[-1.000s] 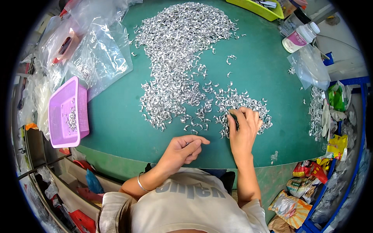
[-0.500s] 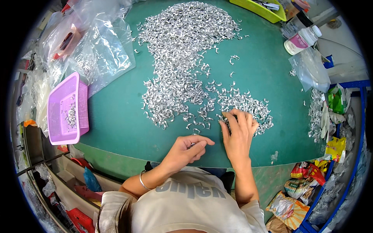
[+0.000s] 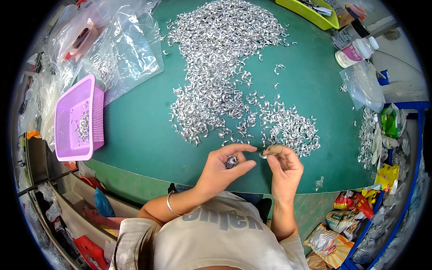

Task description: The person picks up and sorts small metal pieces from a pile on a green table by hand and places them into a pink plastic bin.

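My left hand (image 3: 219, 172) is above the near part of the green table (image 3: 144, 148), its lower fingers curled around several curved silver metal pieces (image 3: 231, 161). Its thumb and index finger are apart and point toward my right hand. Between thumb and fingertips, my right hand (image 3: 286, 171) pinches one curved silver metal piece (image 3: 263, 155), close to the left fingertips. Just beyond the right hand lies a small pile of similar pieces (image 3: 294, 130). A much larger heap (image 3: 225, 33) spreads from the table's far side toward the middle.
On the left is a purple basket (image 3: 98, 121) with some silver pieces inside. Clear plastic bags (image 3: 135, 54) lie behind it. A yellow-green tray (image 3: 310, 14), white bottle (image 3: 355, 51) and more pieces (image 3: 366, 135) line the far and right edges. Blue shelving (image 3: 420, 135) stands right.
My right hand has drawn back from the small pile with a curved piece in its fingertips. My left hand has risen toward it, thumb and index finger spreading, showing the pieces in its palm.
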`<state>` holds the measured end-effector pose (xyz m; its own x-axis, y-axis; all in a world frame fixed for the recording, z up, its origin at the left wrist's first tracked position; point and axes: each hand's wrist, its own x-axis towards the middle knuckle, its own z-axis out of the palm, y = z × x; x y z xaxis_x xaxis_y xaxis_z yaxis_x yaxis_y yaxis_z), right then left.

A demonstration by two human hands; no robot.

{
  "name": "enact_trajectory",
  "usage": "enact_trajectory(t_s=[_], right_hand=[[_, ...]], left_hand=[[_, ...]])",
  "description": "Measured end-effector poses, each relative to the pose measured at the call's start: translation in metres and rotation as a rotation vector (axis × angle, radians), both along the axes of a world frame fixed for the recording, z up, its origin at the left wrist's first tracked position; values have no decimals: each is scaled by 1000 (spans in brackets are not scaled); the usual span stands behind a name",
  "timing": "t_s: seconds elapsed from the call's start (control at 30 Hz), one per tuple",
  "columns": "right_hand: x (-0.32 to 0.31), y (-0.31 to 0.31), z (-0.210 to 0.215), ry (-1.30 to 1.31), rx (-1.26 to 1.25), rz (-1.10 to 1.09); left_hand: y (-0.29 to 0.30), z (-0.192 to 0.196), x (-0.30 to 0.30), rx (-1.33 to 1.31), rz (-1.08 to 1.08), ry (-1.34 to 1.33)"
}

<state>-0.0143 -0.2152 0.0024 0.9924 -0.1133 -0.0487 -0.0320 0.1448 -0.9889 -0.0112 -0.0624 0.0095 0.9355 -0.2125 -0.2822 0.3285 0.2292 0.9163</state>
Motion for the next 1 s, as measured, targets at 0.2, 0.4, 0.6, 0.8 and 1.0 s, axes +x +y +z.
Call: enact_trajectory(t_s=[0.2, 0.4, 0.6, 0.8, 1.0], right_hand=[[-11, 10, 9, 117, 386, 26], [-15, 13, 13, 131, 463, 44], [-18, 15, 17, 55, 359, 41], [-19, 15, 21, -6, 297, 55], [-21, 13, 20, 4, 322, 72]], left_hand=[[-1, 6, -4, 56, 43, -69], [3, 18, -4, 35, 17, -44], [5, 19, -6, -14, -1, -43], [7, 22, -8, -5, -15, -114], [7, 22, -8, 49, -26, -247]])
